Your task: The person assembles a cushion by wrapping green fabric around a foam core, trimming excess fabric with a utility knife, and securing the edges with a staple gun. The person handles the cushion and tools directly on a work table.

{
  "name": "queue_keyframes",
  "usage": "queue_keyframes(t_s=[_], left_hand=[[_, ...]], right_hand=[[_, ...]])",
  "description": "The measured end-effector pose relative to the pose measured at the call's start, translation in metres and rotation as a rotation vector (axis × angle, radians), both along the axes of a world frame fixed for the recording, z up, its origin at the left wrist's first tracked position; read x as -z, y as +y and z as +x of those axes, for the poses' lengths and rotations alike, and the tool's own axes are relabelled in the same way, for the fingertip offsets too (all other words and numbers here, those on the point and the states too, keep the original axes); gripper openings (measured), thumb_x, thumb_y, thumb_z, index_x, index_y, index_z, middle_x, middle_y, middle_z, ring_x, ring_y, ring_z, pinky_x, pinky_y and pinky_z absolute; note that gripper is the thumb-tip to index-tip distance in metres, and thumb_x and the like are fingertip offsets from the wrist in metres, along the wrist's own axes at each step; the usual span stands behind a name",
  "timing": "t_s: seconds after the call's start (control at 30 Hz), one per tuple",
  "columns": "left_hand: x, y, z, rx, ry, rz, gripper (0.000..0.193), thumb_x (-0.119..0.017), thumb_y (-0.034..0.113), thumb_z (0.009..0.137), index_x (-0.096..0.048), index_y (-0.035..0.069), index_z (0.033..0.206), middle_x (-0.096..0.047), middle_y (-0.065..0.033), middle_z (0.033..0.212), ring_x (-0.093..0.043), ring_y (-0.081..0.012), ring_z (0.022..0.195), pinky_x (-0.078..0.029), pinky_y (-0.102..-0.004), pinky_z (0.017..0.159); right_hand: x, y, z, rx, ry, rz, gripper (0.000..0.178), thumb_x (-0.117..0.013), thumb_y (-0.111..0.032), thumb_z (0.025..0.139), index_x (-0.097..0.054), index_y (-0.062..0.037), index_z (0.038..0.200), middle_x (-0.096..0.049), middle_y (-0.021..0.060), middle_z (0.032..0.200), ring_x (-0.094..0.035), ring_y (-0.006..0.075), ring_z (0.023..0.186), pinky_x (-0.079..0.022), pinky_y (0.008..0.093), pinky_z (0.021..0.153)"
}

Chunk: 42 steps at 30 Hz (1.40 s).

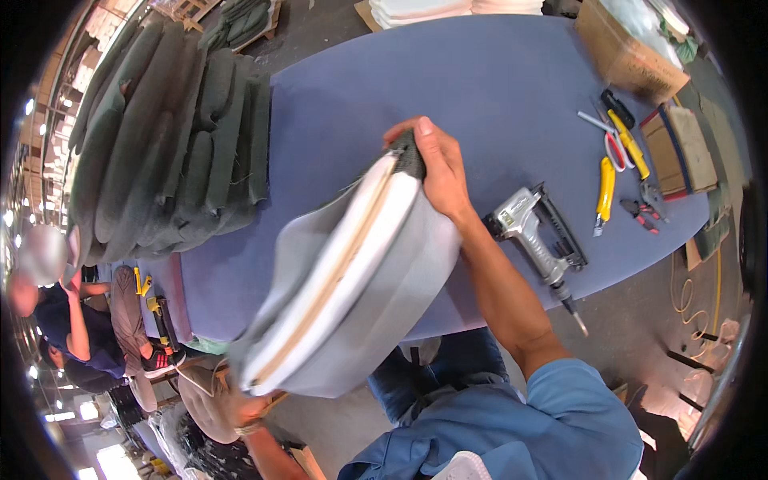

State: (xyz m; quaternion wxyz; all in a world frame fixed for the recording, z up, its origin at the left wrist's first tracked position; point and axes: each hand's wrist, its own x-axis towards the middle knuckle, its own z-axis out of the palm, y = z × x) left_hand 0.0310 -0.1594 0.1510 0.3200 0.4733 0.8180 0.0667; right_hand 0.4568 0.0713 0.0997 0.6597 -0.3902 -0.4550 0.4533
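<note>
I hold a padded seat cushion tilted on edge above the blue-covered table. Its open side shows white foam, a thin wooden board edge and loose grey fabric hanging on both sides; a dark green cover wraps its upper end. My right hand grips that upper end, thumb on top of the dark fabric. At the lower left end is my left hand, blurred by motion, closed about the cushion's corner, its fingers partly hidden. Right of my right forearm lies a silver pneumatic staple gun, touched by neither hand.
Dark green cushions are piled at the table's left. On the right lie yellow utility knives, scissors and red-handled pliers. A cardboard box and a brown box stand at the right edge. Another person sits far left.
</note>
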Motion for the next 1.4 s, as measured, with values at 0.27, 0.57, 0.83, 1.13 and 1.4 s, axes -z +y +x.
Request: queue_keyframes(t_s=[0.27, 0.57, 0.83, 1.13, 1.4], left_hand=[[0.014, -0.045, 0.062, -0.041, -0.442, 0.081, 0.069, -0.090, 0.001, 0.070, -0.060, -0.004, 0.132, -0.069, -0.0104, 0.126, -0.066, -0.0205, 0.107, -0.054, -0.0360, 0.094], [-0.099, -0.027, 0.140, 0.332, -0.658, -0.073, 0.111, -0.091, 0.016, 0.074, -0.027, 0.006, 0.163, -0.033, -0.0181, 0.166, -0.033, -0.0281, 0.153, -0.027, -0.0408, 0.124], [-0.079, 0.177, 0.312, 0.775, -0.246, 0.685, 0.068, -0.083, 0.014, 0.081, -0.056, 0.008, 0.144, -0.055, -0.0212, 0.145, -0.056, -0.0353, 0.133, -0.046, -0.0396, 0.108], [-0.006, 0.255, 0.316, 0.430, -0.767, 0.416, 0.015, -0.079, 0.015, 0.091, -0.077, 0.001, 0.094, -0.076, -0.0047, 0.091, -0.066, -0.0071, 0.083, -0.053, -0.0257, 0.075], [-0.029, 0.232, 0.321, 0.500, -0.622, 0.537, 0.039, -0.079, 0.029, 0.089, -0.072, 0.001, 0.114, -0.073, -0.0165, 0.108, -0.072, -0.0314, 0.098, -0.057, -0.0377, 0.085]], right_hand=[[-0.043, 0.017, 0.039, -0.205, -0.265, -0.265, 0.064, -0.030, -0.056, 0.110, -0.063, -0.0067, 0.134, -0.064, 0.0109, 0.111, -0.057, 0.0215, 0.109, -0.042, 0.0365, 0.104], [-0.014, 0.008, 0.048, -0.095, -0.331, -0.252, 0.054, -0.032, -0.047, 0.110, -0.069, -0.0078, 0.119, -0.069, 0.0132, 0.104, -0.064, 0.0275, 0.101, -0.049, 0.0398, 0.094], [-0.034, -0.004, 0.056, -0.066, -0.410, -0.303, 0.048, -0.034, -0.039, 0.112, -0.068, -0.0063, 0.122, -0.071, 0.0151, 0.114, -0.068, 0.0291, 0.105, -0.050, 0.0412, 0.096], [-0.066, -0.017, 0.104, -0.299, -0.595, -0.244, 0.039, -0.064, -0.026, 0.100, -0.066, -0.0075, 0.134, -0.062, 0.0165, 0.141, -0.061, 0.0305, 0.128, -0.048, 0.0401, 0.108], [-0.082, 0.018, 0.107, -0.414, -0.811, -0.316, 0.027, -0.083, -0.023, 0.084, -0.072, -0.0046, 0.100, -0.073, 0.0078, 0.123, -0.068, 0.0219, 0.103, -0.053, 0.0349, 0.088]])
